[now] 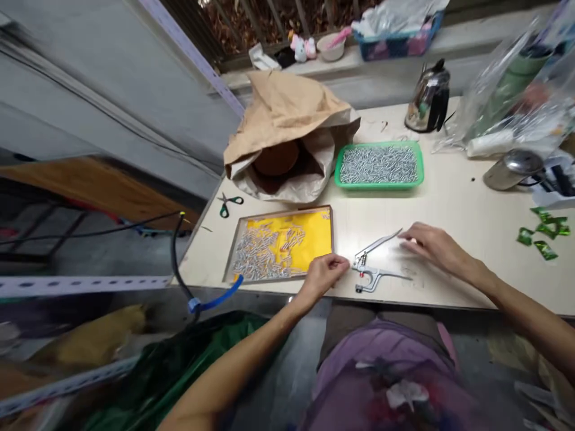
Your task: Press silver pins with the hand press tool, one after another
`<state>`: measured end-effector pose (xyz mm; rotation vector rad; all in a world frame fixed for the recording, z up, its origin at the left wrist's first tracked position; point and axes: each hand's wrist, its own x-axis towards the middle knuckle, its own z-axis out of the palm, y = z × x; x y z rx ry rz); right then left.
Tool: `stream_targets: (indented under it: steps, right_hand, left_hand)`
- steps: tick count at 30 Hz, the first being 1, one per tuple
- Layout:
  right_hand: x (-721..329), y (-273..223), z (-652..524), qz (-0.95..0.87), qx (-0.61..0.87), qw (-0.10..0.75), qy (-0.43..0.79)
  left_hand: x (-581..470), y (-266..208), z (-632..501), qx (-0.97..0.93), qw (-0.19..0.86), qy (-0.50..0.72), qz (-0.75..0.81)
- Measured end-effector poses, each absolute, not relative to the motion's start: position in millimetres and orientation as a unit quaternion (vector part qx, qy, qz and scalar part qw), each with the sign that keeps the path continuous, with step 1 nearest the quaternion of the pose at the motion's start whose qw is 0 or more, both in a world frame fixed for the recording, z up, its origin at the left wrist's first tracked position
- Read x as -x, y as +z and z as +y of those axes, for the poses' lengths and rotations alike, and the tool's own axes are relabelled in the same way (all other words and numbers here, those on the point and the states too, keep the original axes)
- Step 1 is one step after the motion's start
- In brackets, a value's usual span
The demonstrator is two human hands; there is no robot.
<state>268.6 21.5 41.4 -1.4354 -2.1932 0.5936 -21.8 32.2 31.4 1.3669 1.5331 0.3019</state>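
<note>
Snap pliers (pixel 371 276) with silver handles spread apart lie on the table near its front edge. My left hand (pixel 324 275) is beside their hinge end, thumb and fingers pinched together; whatever is between the fingertips is too small to make out. My right hand (pixel 433 244) hovers by the tip of the upper handle, its fingers loosely bent and apart, with nothing seen in them. Left of the pliers is a shallow tray (pixel 333 230) with a yellow lining, holding many small silver metal pieces (pixel 258 254) that are too small to name.
A green tub (pixel 380 186) full of similar metal pieces stands behind the pliers. Beside it sits an open brown paper bag (pixel 287 114). Scissors (pixel 229 203) lie at the left, a kettle (pixel 429 99) at the back, green wrapped packets (pixel 545 230) at the right.
</note>
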Motion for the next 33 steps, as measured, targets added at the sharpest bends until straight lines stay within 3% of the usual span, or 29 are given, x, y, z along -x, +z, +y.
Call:
stream_targets:
  steps: [4,9,23,33]
  right_hand:
    - [-245,16,-25,-0.835,0.484,0.113,0.235]
    - [-231,3,-37,-0.834,0.513,0.068,0.192]
    - [-230,-6,-44,-0.841,0.505,0.109,0.161]
    - [-227,-5,-48,-0.842,0.511,0.102,0.139]
  left_hand:
    - [0,18,18,-0.517,0.560,0.088,0.642]
    - [-3,10,11,-0.516,0.555,0.062,0.650]
    - [-5,16,21,-0.483,0.585,-0.050,0.649]
    - [-6,18,21,-0.463,0.603,-0.065,0.646]
